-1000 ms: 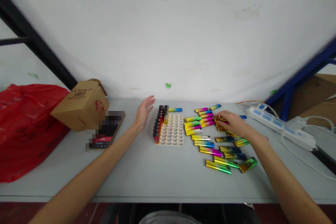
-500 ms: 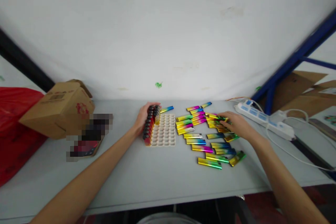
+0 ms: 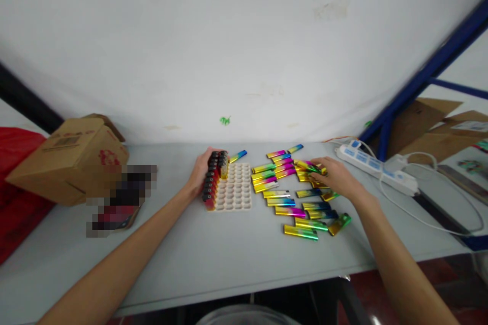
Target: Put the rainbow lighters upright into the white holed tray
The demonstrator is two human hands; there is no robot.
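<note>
A cream tray point(image 3: 237, 194) with many round holes lies on the grey table point(image 3: 213, 254). A row of lighters point(image 3: 212, 181) with black tops stands along its left side. My left hand point(image 3: 199, 173) cups that row from the left, fingers curled over its far end. Right of the tray lie several loose lighters point(image 3: 292, 212) with shiny rainbow bodies. My right hand point(image 3: 334, 179) rests on the far part of that pile, its fingertips pinching a green and yellow lighter point(image 3: 307, 165).
A cardboard box point(image 3: 68, 157) and a red plastic bag point(image 3: 15, 188) sit at the left, with a blurred flat object point(image 3: 122, 198) beside them. A white power strip point(image 3: 375, 166) with cables lies at the right, below a blue frame point(image 3: 423, 78). A white wall stands behind.
My left hand has come down from the air onto the row of standing lighters. My right hand has stayed on the loose pile. The view has shifted to the right.
</note>
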